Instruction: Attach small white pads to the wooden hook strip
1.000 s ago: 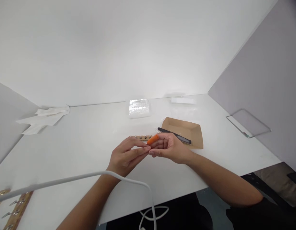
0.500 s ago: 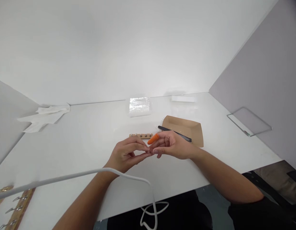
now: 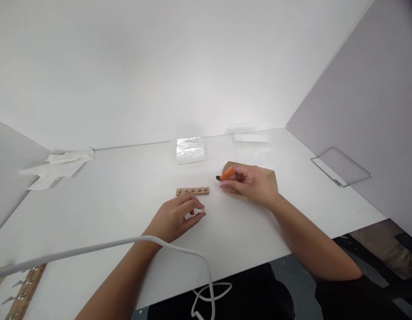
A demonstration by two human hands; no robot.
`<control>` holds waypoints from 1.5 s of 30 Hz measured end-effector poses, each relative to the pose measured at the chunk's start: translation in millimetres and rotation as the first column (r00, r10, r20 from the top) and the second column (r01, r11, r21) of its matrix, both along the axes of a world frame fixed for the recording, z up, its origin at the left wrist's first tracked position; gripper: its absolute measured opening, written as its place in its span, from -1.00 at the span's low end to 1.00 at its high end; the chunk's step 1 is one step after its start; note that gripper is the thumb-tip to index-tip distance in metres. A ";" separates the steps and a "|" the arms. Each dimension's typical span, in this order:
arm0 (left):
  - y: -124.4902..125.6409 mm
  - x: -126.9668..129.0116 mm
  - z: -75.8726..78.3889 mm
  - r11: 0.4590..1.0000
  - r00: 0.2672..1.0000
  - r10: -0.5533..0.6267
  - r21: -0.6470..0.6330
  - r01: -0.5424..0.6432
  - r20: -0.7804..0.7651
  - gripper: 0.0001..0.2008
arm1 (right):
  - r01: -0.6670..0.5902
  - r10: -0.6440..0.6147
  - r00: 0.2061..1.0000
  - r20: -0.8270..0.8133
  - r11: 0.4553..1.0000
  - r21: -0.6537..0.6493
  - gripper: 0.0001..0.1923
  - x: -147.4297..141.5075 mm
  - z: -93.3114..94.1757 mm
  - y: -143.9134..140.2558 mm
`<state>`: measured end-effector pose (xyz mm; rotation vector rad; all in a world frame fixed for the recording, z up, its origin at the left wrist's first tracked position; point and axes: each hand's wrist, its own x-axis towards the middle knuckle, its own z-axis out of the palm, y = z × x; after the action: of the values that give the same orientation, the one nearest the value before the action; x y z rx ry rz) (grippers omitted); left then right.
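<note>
right hand [image 3: 251,186]: over the near-left part of the brown paper tray [image 3: 271,174], fingers curled, index wearing an orange finger cot [image 3: 228,173]; fingertips close around the dark end of a black tool [image 3: 218,178] at the tray's left edge. Can't tell if the tool is really pinched or only touched.
left hand [image 3: 174,218]: low over the white table [image 3: 109,209], fingers loosely curled, thumb and index nearly meeting; nothing visible between them.
wooden strip [image 3: 192,191]: small, with a row of metal studs, flat on the table just beyond the left hand and left of the right hand, apart from both.
black tool: mostly hidden under the right hand, only the tip shows.
clear plastic packet [image 3: 191,150]: further back, centre.
white block [image 3: 252,138]: at the back edge, right of the packet.
crumpled white cloth [image 3: 57,166]: far left of the table.
glass plate [image 3: 341,166]: right, by the grey wall.
white cable [image 3: 102,247]: crosses the left forearm, hangs off the near edge.
wooden hook strips [image 3: 21,297]: bottom-left corner, partly cut off.
</note>
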<state>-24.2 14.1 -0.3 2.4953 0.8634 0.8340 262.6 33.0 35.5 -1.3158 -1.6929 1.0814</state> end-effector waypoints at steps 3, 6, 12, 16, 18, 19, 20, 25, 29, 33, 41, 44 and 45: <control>2.0 0.1 -2.4 0.997 0.994 0.007 0.075 0.002 -0.111 -0.88 | 0.075 -0.076 0.997 0.002 0.997 0.034 -0.73 8.0 3.8 3.3; 3.5 0.1 -3.7 0.988 0.983 0.014 0.153 0.014 -0.180 -0.87 | 0.165 -0.166 0.986 0.006 0.983 0.082 -0.73 14.7 4.7 8.1; 5.6 -1.3 -5.2 0.983 0.979 0.007 0.179 0.030 -0.206 -0.89 | 0.126 -0.125 0.992 -0.021 0.991 0.054 -0.71 25.1 2.0 16.7; 6.8 -1.4 -7.2 0.985 0.980 0.016 0.173 0.019 -0.200 -0.87 | 0.048 -0.047 0.999 -0.025 0.999 0.015 -0.72 30.7 2.4 16.0; 7.4 -1.4 -8.5 0.986 0.983 0.015 0.164 0.015 -0.181 -0.86 | 0.017 -0.016 1.000 -0.006 1.000 0.025 -0.74 32.5 2.0 15.5; 7.7 -1.4 -9.2 0.987 0.985 0.013 0.159 0.014 -0.170 -0.85 | 0.010 -0.010 1.000 0.001 0.999 0.037 -0.74 33.0 1.7 15.5; 8.0 -1.5 -9.7 0.988 0.987 0.009 0.152 0.016 -0.162 -0.84 | 0.010 -0.011 1.000 0.008 0.999 0.051 -0.74 33.2 1.5 15.7; 9.7 -1.9 -10.1 0.995 0.989 -0.036 0.084 0.048 -0.142 -0.84 | 0.017 -0.022 0.999 0.044 0.992 0.124 -0.73 31.2 0.9 17.3; 11.3 -2.1 -11.7 0.996 0.991 -0.059 0.058 0.066 -0.121 -0.84 | 0.000 -0.007 0.997 0.073 0.996 0.095 -0.74 28.4 0.1 17.4; 12.5 -3.2 -15.4 0.996 0.991 -0.060 0.064 0.068 -0.123 -0.85 | 0.000 -0.012 0.985 0.173 0.998 0.067 -0.78 25.3 1.9 16.8; 11.3 -5.5 -12.3 0.996 0.996 -0.041 0.079 0.047 -0.075 -0.84 | -0.042 0.025 0.964 0.264 0.997 0.057 -0.75 24.8 4.9 17.9; 12.0 -7.2 -11.2 0.997 0.996 -0.055 0.059 0.059 -0.068 -0.84 | -0.040 0.025 0.966 0.258 0.998 0.053 -0.75 25.0 3.8 18.1; 12.3 -7.8 -11.2 0.997 0.996 -0.061 0.047 0.064 -0.070 -0.84 | -0.038 0.022 0.965 0.261 0.998 0.055 -0.75 25.1 3.6 18.2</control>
<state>-32.1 26.5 -11.5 2.5928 0.7918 0.7622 287.7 51.2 39.0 -1.4482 -1.9269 0.8973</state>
